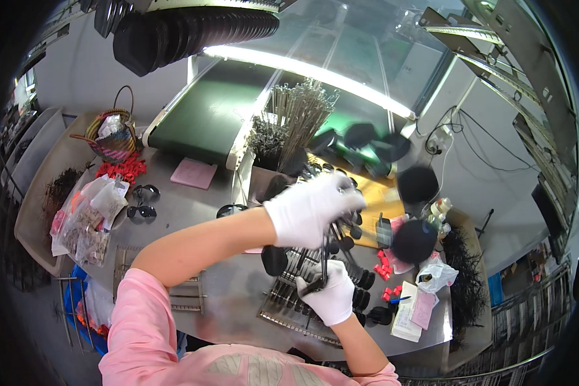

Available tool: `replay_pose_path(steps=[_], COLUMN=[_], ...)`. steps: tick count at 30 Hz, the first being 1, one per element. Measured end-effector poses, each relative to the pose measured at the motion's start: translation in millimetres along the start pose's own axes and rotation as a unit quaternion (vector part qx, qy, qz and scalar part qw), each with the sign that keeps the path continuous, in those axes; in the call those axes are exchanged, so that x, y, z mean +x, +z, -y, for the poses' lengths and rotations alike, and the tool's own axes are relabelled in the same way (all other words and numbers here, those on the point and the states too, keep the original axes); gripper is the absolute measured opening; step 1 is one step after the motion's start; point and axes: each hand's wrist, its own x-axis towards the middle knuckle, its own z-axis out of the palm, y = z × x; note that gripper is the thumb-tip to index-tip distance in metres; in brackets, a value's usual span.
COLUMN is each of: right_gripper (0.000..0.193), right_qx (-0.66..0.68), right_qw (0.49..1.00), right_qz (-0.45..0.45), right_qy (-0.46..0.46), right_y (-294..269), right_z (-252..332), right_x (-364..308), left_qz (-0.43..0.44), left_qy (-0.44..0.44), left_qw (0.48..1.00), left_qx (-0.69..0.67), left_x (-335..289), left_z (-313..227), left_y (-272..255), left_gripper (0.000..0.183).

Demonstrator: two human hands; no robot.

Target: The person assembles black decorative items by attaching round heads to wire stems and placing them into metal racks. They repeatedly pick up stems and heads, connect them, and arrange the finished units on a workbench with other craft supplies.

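My right hand, in a white glove, is closed around a slim black piece with a long thin dark part rising from it. The piece's exact kind is hard to make out. Above it, my left hand, also gloved in white, is smeared by motion and its fingers do not show clearly. Thin dark parts show just below the left hand, and I cannot tell whether it holds them. Under both hands lies a metal wire rack with rows of dark pieces.
Black sunglasses lie at the left beside plastic bags and red pieces. A green conveyor belt and a bundle of metal rods stand behind. Yellow cardboard, papers and a blue pen are at the right.
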Motion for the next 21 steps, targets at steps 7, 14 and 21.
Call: replay_pose_path(steps=[7, 14, 21], right_gripper=[0.061, 0.059, 0.047], right_qx=[0.687, 0.19, 0.539], right_qw=[0.629, 0.974, 0.804], right_qz=[0.299, 0.081, 0.151], right_qy=[0.208, 0.097, 0.202], right_y=[17.3, -3.0, 31.8], right_z=[-12.5, -14.1, -28.3], right_x=[22.2, 12.2, 29.1], left_qz=[0.02, -0.165, 0.057], left_qy=[0.114, -0.082, -0.047], left_qw=[0.99, 0.976, 0.991], left_qx=[-0.075, -0.113, -0.109], left_x=[-3.2, 7.4, 5.9], left_z=[-35.3, 0.8, -38.1], left_y=[30.4, 11.8, 44.3], left_gripper=[0.048, 0.066, 0.081])
